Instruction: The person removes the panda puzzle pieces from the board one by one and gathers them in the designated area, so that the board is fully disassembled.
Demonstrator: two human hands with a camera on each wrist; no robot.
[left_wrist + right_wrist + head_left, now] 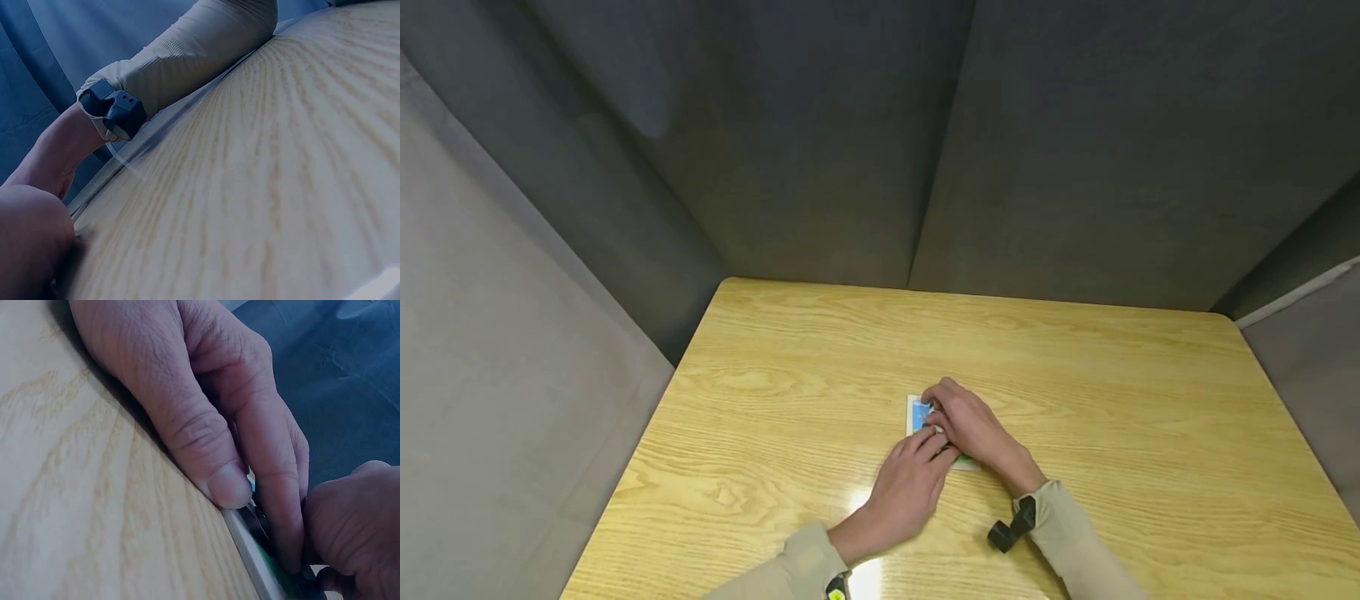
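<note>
A small flat picture board with a white border and blue and green print lies on the wooden table, mostly covered by both hands. Over its right side, my right hand has its fingers bent down. In the right wrist view, its thumb and fingers pinch a small dark piece at the board's pale edge; the piece's kind is hidden. My left hand reaches in from the lower left, fingers extended onto the board beside the right fingers. Its fingertips are partly hidden.
The wooden table extends around the board on every side. Dark grey curtains hang behind its far edge, and a lighter grey panel stands at the left. Dark wrist devices sit at the cuffs.
</note>
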